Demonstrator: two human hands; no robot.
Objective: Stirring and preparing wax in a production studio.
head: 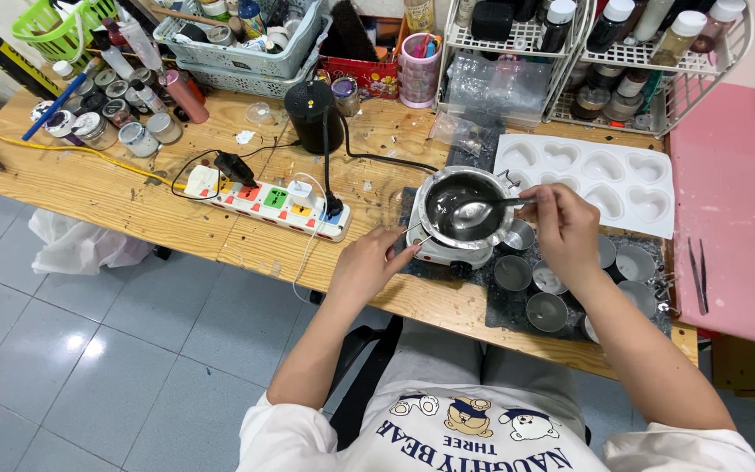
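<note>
Right hand (564, 229) grips metal spoon (481, 210) over steel pot (465, 208); left hand (369, 262) pinches its handle (414, 238). Round tins (512, 273) at 5 o'clock, white heart mould (589, 179) at 2, on wooden tabletop (115, 188).

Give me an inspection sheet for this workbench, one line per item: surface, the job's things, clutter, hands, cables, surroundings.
Surface: wooden bench, stained.
Job's things: metal pot on small white hotplate; spoon in it; small tins on dark mat; white heart mould.
Clutter: jars, baskets, wire racks.
Hands: left hand at pot handle; right hand holds spoon.
Cables: power strip, black and yellow leads.
Surroundings: tiled floor, pink board.
</note>
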